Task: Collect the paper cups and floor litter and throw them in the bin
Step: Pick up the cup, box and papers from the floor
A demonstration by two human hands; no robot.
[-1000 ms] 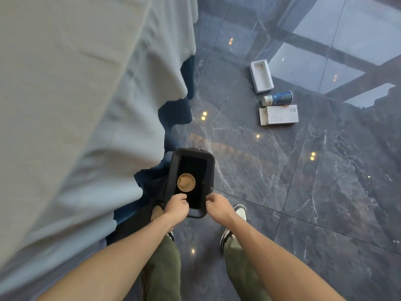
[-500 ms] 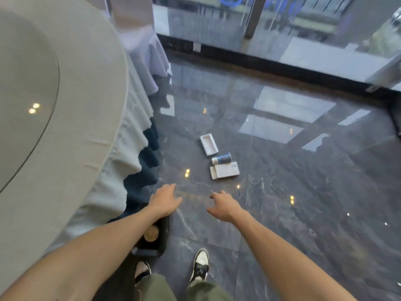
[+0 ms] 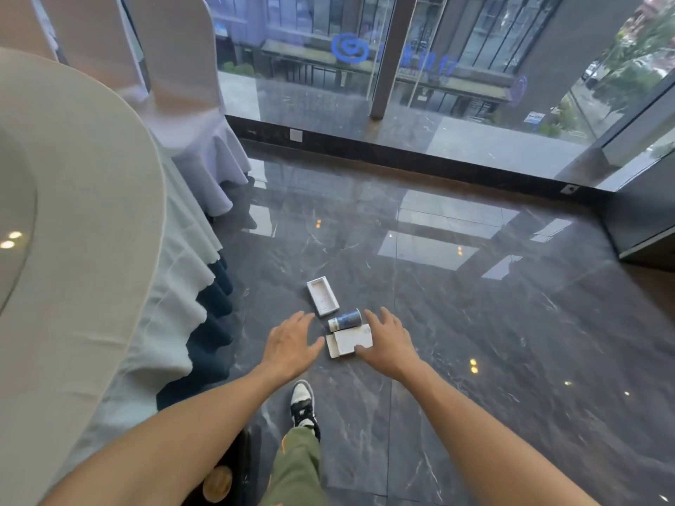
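Litter lies on the dark marble floor ahead: a white open box tray (image 3: 322, 297), a blue paper cup (image 3: 344, 319) on its side, and a flat white carton (image 3: 349, 341). My left hand (image 3: 292, 345) is stretched forward, empty with fingers spread, left of the litter in view. My right hand (image 3: 389, 341) is also empty with spread fingers and overlaps the carton's right edge in view. The black bin (image 3: 237, 465) stands at my left foot, mostly hidden under my left forearm, with a brown paper cup (image 3: 218, 483) inside.
A round table (image 3: 73, 250) with a pale cloth and dark underskirt fills the left. Covered chairs (image 3: 182, 104) stand behind it. A glass wall (image 3: 438, 85) with a dark sill runs across the back. My shoe (image 3: 302, 399) is planted just before the litter.
Both hands let go of the bin, which now sits on the floor at my left. I have straightened and stepped forward, and both open hands have advanced toward the litter.
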